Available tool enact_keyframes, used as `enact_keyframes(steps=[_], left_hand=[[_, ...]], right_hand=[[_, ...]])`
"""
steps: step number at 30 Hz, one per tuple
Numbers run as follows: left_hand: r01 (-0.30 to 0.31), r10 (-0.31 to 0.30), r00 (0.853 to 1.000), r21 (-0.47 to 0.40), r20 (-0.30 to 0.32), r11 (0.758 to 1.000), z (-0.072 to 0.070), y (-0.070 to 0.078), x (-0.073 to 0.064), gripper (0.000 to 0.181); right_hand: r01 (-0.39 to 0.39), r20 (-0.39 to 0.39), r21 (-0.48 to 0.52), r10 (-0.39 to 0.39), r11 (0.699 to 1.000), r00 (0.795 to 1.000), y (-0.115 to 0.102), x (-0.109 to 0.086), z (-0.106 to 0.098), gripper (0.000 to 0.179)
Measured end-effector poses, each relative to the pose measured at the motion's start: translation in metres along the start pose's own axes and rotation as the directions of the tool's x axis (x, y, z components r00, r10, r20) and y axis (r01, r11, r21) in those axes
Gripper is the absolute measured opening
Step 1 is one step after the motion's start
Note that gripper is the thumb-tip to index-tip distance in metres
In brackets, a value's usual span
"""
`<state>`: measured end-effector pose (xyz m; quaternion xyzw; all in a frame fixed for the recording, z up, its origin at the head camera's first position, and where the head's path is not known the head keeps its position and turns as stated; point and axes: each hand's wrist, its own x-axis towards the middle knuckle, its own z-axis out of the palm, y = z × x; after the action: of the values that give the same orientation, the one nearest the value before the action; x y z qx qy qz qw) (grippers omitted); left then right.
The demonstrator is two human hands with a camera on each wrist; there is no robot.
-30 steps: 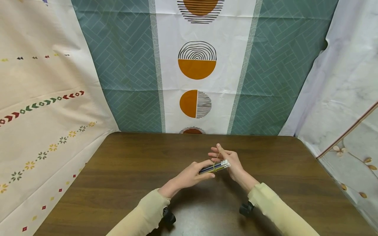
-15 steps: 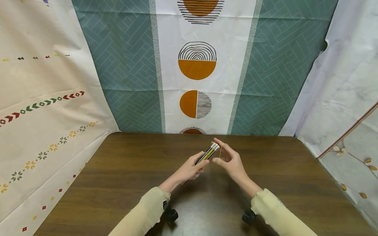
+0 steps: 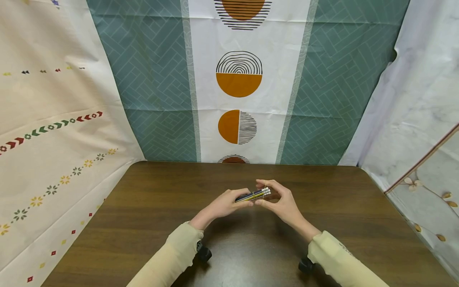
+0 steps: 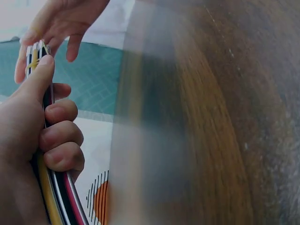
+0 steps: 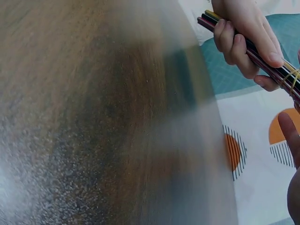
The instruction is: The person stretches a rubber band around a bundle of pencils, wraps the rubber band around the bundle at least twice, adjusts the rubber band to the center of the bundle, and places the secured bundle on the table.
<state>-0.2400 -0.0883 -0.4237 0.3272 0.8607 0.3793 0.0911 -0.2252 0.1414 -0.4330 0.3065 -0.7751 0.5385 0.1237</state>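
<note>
My left hand (image 3: 224,203) grips a bundle of several pencils (image 3: 256,195), its fingers curled round the shafts and its thumb along them. The pencils are dark, yellow and red, with white ends (image 4: 35,49) pointing towards my right hand (image 3: 285,203). A thin yellow rubber band (image 5: 291,80) is wound round the bundle near those ends. My right hand's fingers and thumb are spread apart on either side of the white ends, and a thin strand of the band shows between them in the head view. Its thumb (image 5: 289,136) shows at the right wrist view's edge.
Both hands are above a brown wooden table (image 3: 161,195). Behind it hangs a patterned cloth (image 3: 157,79) in green and white with orange circles. A cream cloth (image 3: 64,151) hangs at the left, a pale floral one (image 3: 423,159) at the right.
The bundle tilted upward half a second ago and now lies flatter, its white ends between the right fingers and thumb. The band strand stretched on the right hand has come round those ends.
</note>
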Motion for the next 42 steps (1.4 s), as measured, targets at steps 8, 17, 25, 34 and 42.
enact_keyframes(steps=[8, 17, 25, 34, 42], left_hand=[[-0.007, 0.007, 1.000, 0.084, 0.007, 0.996, -0.003, 0.002, 0.001, 0.021], [-0.047, 0.043, 0.999, 0.171, 0.028, 0.984, -0.002, 0.006, 0.001, 0.019], [-0.058, 0.047, 0.997, 0.182, 0.062, 0.982, -0.006, 0.009, 0.001, 0.019], [-0.074, 0.055, 0.994, 0.208, 0.093, 0.975, -0.009, 0.009, 0.004, 0.022], [-0.107, 0.080, 0.986, 0.186, 0.146, 0.977, -0.009, 0.010, 0.007, 0.023]], right_hand=[[-0.019, 0.027, -0.021, 0.020, 1.000, 0.999, -0.030, 0.003, -0.002, 0.036], [-0.025, 0.084, -0.066, 0.030, 0.998, 0.996, -0.011, 0.004, 0.000, 0.028], [-0.007, 0.136, -0.032, 0.011, 0.999, 0.991, 0.002, 0.005, -0.003, 0.032], [0.010, 0.162, -0.067, 0.001, 0.998, 0.987, 0.001, 0.005, -0.005, 0.031], [0.005, 0.168, -0.032, 0.000, 0.999, 0.986, -0.008, 0.002, -0.001, 0.031]])
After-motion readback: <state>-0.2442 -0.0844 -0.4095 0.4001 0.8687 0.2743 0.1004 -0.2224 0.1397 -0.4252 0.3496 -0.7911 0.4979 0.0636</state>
